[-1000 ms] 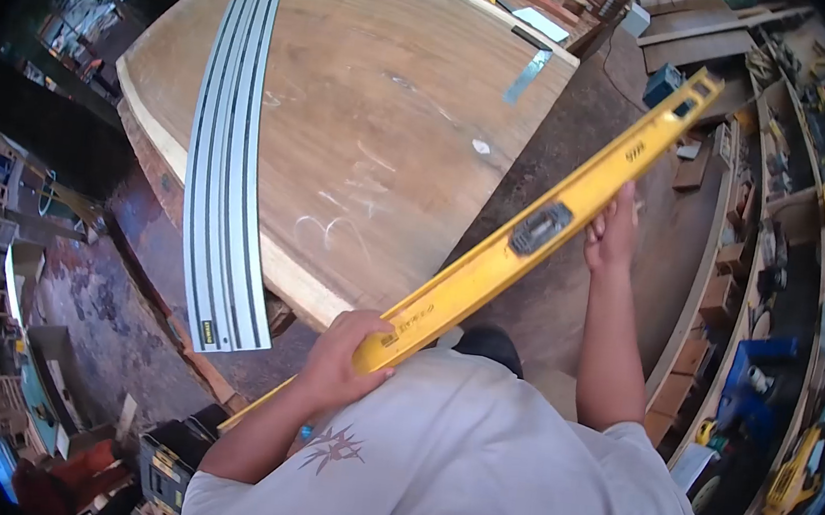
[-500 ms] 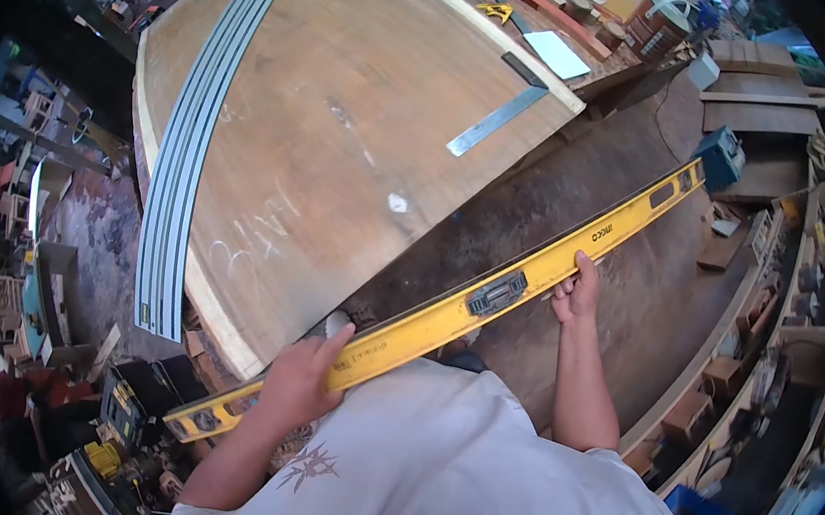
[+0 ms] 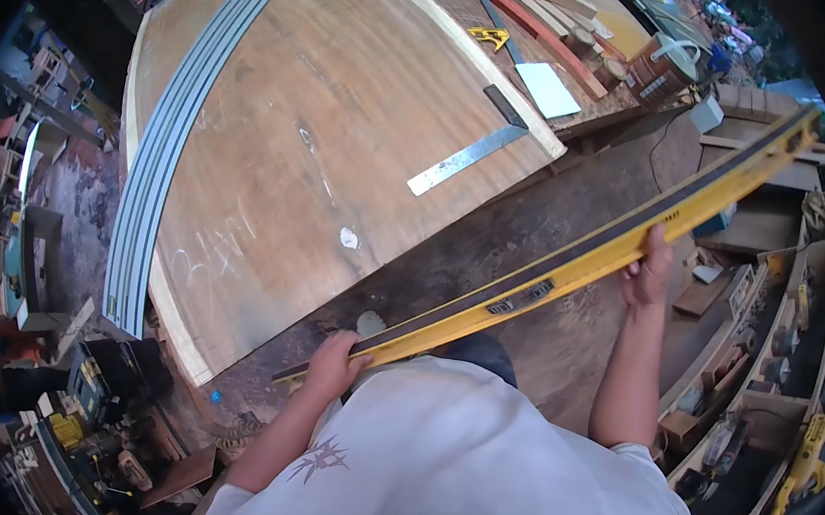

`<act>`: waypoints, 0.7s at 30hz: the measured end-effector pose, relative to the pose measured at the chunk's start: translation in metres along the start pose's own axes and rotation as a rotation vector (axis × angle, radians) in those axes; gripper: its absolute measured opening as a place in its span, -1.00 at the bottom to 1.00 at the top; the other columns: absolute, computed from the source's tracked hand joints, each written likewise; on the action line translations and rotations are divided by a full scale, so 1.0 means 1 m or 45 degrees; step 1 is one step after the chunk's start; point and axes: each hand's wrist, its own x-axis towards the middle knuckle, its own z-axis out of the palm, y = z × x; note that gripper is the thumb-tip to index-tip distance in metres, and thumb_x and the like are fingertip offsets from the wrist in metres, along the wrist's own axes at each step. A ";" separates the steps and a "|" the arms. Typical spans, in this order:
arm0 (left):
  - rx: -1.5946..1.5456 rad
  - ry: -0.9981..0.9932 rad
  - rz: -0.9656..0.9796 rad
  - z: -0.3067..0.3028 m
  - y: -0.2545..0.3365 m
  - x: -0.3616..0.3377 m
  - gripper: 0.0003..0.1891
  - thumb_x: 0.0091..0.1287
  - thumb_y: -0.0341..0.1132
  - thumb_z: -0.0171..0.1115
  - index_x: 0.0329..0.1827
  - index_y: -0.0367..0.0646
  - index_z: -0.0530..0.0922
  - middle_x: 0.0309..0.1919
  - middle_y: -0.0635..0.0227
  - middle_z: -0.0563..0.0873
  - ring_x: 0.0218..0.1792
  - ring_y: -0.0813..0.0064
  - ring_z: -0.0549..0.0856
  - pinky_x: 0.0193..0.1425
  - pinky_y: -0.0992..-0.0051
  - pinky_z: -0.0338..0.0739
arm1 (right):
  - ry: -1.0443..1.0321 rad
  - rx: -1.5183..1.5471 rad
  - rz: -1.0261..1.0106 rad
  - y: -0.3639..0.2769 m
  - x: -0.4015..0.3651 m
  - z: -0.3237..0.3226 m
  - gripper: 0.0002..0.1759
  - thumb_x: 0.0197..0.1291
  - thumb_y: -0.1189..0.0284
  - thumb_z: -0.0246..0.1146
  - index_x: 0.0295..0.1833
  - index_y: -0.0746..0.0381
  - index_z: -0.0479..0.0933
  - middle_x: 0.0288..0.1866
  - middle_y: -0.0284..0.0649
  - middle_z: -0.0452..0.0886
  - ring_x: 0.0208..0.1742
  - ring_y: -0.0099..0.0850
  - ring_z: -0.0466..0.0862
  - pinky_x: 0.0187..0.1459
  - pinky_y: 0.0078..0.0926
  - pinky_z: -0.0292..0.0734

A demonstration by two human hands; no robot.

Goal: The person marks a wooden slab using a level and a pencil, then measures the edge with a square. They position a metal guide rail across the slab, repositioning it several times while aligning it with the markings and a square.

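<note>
While both hands carry the spirit level (image 3: 572, 269), its long axis runs diagonally across the frame, from lower centre to upper right.

1. Position of the level. The yellow body lies to the lower right of the wood slab (image 3: 326, 128) and runs roughly parallel to the slab's right edge. A dark band separates level and slab; whether the level touches anything beneath it cannot be told.

2. Left hand (image 3: 334, 358). It is closed around the near end of the level at lower centre, close to the person's chest, with the fingers curled over the upper edge. A short stub of the level projects past it toward the lower left.

3. Right hand (image 3: 648, 272). It is closed around the level farther along, right of centre, with the arm extended. About a third of the level overhangs beyond this grip toward the upper right corner.

4. Nearer hand. The left hand is nearer to the slab; the right hand stands well apart from it, toward the shelves (image 3: 787, 327) at the right edge.

5. Surroundings. A guide rail (image 3: 154, 180) lies along the slab's left side, and a steel square (image 3: 463, 157) rests near its upper right edge. Neither hand touches them.
</note>
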 end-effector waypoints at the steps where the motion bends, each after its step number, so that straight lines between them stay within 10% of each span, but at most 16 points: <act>1: -0.027 -0.011 0.021 0.012 0.000 0.015 -0.62 0.10 -0.21 0.34 -0.07 -0.17 0.50 -0.12 0.11 0.57 -0.04 0.07 0.55 0.02 0.24 0.44 | 0.000 -0.051 -0.023 -0.012 0.004 -0.006 -0.72 0.32 0.21 0.14 -0.03 0.16 0.36 -0.37 -0.36 0.51 -0.70 -0.70 0.32 -0.73 -0.77 0.16; 7: -0.125 0.088 0.102 0.070 0.022 0.085 -0.47 0.13 -0.21 0.32 0.19 -0.10 0.42 0.09 0.09 0.51 0.16 0.04 0.47 0.28 0.25 0.34 | 0.019 -0.240 -0.151 -0.026 0.064 -0.058 -0.77 0.36 0.26 0.10 0.00 0.14 0.35 -0.25 -0.38 0.49 -0.52 -0.69 0.40 -0.62 -0.75 0.21; 21: -0.224 0.107 -1.126 0.157 0.118 0.063 -0.38 0.13 -0.01 0.30 0.19 -0.19 0.45 0.12 -0.04 0.52 0.17 0.01 0.50 0.25 0.23 0.38 | -0.098 -0.976 -0.311 0.183 0.302 -0.235 -0.67 0.30 0.23 0.19 -0.20 0.34 0.45 -0.43 -0.34 0.49 -0.54 -0.54 0.39 -0.47 -0.56 0.34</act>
